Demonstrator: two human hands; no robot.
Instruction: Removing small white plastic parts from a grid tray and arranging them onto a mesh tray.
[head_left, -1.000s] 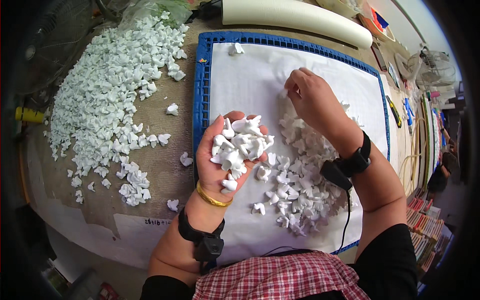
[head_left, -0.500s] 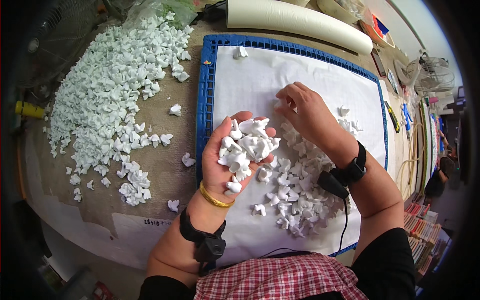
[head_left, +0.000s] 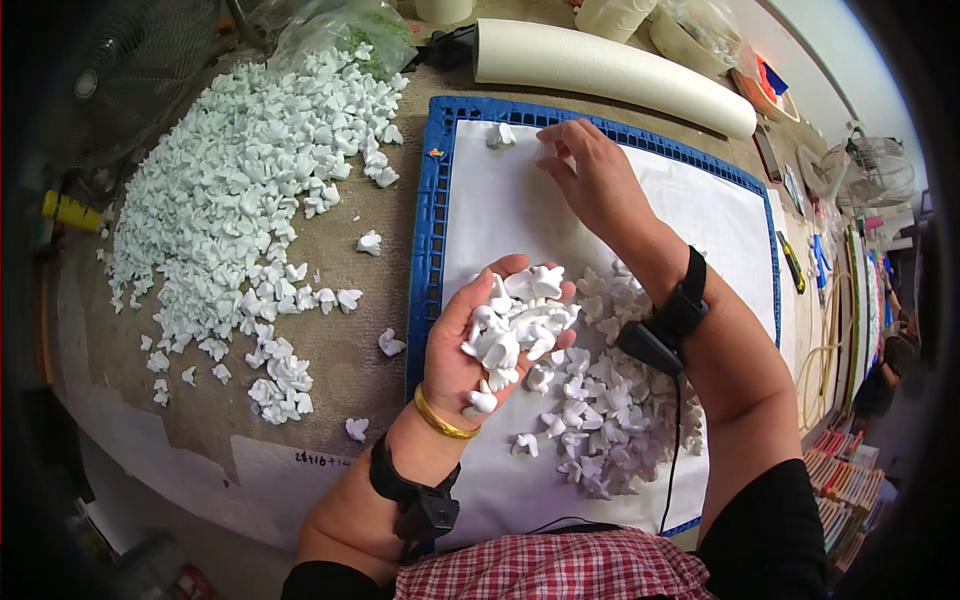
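My left hand (head_left: 452,348) is cupped palm up over the white sheet (head_left: 490,220), holding a heap of small white flower-shaped pieces (head_left: 520,325). Farther out, my right hand (head_left: 607,185) hovers over the sheet's far part with thumb and fingers drawn together. Whatever its fingertips pinch is too small to make out. A single white flower-shaped piece (head_left: 502,135) sits just left of those fingertips, near the sheet's far left corner. Below my right forearm spreads a loose pile of the same pieces (head_left: 600,430). The sheet lies inside a blue lattice-edged frame (head_left: 424,220).
A large mound of white pieces (head_left: 230,210) covers the table's left side, with strays nearby. Behind the frame lies a thick cream roll (head_left: 610,75). A yellow cutter knife (head_left: 790,262) and a blue tool (head_left: 821,265) lie at right; fans (head_left: 868,170) stand at the edges.
My right hand has moved away from me across the sheet, from beyond the pile to near the single far piece. My left hand stays cupped around its heap. The whole view has shifted slightly.
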